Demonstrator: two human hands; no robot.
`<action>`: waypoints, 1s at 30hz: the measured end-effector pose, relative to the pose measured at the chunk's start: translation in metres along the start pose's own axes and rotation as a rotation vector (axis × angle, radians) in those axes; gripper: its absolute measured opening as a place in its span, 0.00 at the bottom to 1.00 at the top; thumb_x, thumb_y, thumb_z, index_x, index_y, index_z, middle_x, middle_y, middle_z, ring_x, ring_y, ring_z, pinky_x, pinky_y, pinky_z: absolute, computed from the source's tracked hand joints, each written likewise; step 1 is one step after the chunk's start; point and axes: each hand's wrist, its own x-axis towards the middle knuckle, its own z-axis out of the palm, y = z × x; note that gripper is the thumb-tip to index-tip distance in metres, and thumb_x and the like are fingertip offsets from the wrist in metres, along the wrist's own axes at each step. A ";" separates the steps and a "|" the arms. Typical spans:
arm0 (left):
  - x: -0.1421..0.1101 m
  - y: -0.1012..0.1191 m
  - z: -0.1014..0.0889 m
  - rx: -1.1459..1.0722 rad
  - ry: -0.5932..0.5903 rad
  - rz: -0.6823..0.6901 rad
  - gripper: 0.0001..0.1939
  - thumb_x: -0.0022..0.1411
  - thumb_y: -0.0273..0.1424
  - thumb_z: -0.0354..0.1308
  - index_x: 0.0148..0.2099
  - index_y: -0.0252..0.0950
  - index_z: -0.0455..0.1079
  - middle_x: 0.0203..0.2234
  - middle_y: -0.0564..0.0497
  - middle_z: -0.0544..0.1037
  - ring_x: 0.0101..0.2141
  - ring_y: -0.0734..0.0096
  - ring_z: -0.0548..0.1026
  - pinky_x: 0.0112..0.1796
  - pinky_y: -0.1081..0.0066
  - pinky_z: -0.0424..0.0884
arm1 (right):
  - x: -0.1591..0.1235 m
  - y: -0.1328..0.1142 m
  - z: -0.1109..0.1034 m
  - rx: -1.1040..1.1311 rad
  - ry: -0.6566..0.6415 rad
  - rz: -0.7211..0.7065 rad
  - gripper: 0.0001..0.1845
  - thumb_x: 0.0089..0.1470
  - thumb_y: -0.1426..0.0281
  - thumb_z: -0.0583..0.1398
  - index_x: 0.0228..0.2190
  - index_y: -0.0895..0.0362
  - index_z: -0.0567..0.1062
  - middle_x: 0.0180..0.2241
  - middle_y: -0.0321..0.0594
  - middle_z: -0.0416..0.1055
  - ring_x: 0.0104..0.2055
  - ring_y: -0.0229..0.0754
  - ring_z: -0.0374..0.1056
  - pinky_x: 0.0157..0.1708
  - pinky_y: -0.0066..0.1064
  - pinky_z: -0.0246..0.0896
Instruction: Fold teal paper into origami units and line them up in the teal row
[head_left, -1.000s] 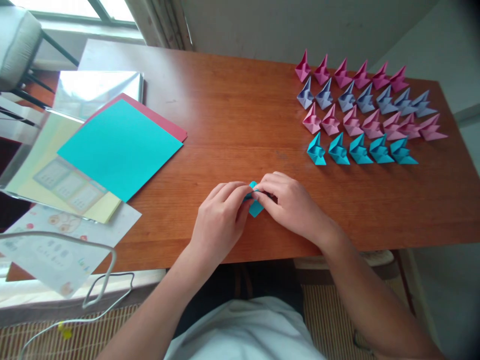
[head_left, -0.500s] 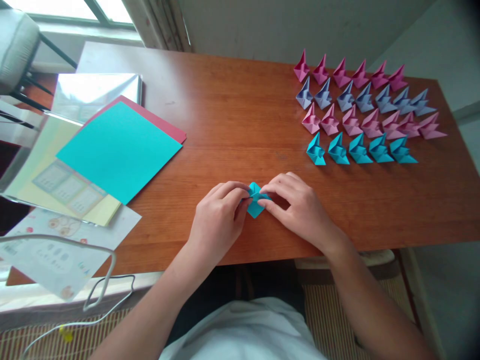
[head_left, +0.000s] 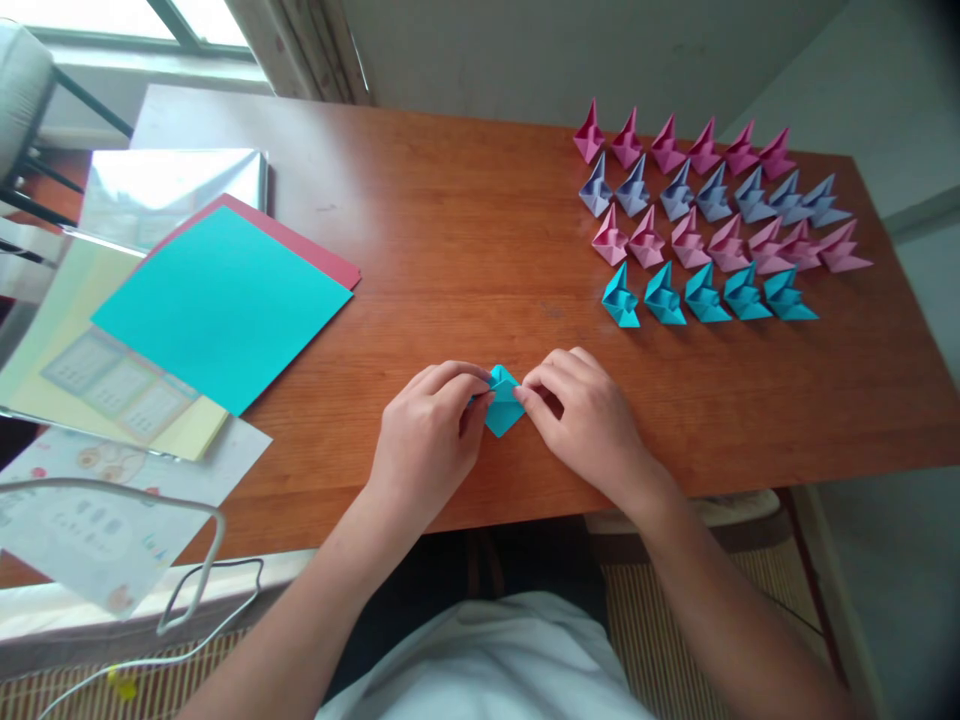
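A small folded piece of turquoise origami paper (head_left: 504, 408) is held just above or on the table, near its front edge. My left hand (head_left: 435, 415) pinches its left corner between thumb and fingers. On the opposite side, my right hand (head_left: 581, 415) has thumb and index finger closed on the right corner. The paper's top and bottom points show between the hands, with a crease running across its middle. Its side corners are partly hidden by my fingertips.
Rows of folded paper figures stand at the right: magenta (head_left: 666, 146), lavender (head_left: 712, 193), pink (head_left: 688, 238) and turquoise (head_left: 703, 294). Turquoise sheets (head_left: 225, 300) lie at the left over a red sheet (head_left: 330, 258), yellow paper (head_left: 37, 310) and a printed sheet (head_left: 127, 510). A white cable (head_left: 172, 658) hangs below.
My right fingers have come together on the paper's right corner, where they were further apart. The left hand keeps its pinch. The whole view has shifted slightly.
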 end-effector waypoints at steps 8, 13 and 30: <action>0.002 0.001 0.000 0.056 -0.026 -0.011 0.04 0.68 0.27 0.59 0.41 0.37 0.75 0.40 0.50 0.83 0.39 0.64 0.81 0.40 0.68 0.75 | 0.004 -0.007 0.011 0.065 0.094 0.088 0.08 0.64 0.68 0.61 0.31 0.53 0.75 0.34 0.40 0.75 0.41 0.47 0.68 0.44 0.40 0.62; 0.003 0.002 0.000 0.080 -0.038 -0.044 0.09 0.66 0.26 0.60 0.48 0.39 0.75 0.39 0.50 0.84 0.35 0.66 0.80 0.37 0.69 0.74 | 0.009 -0.010 0.012 0.076 0.109 0.114 0.07 0.64 0.69 0.61 0.32 0.52 0.76 0.34 0.40 0.76 0.40 0.47 0.68 0.43 0.40 0.62; 0.005 0.004 0.002 0.099 -0.031 -0.045 0.07 0.68 0.27 0.57 0.47 0.38 0.75 0.38 0.49 0.83 0.35 0.65 0.79 0.36 0.68 0.72 | 0.019 -0.014 0.017 0.029 0.120 0.158 0.06 0.61 0.71 0.64 0.30 0.52 0.75 0.33 0.40 0.76 0.39 0.48 0.67 0.40 0.39 0.60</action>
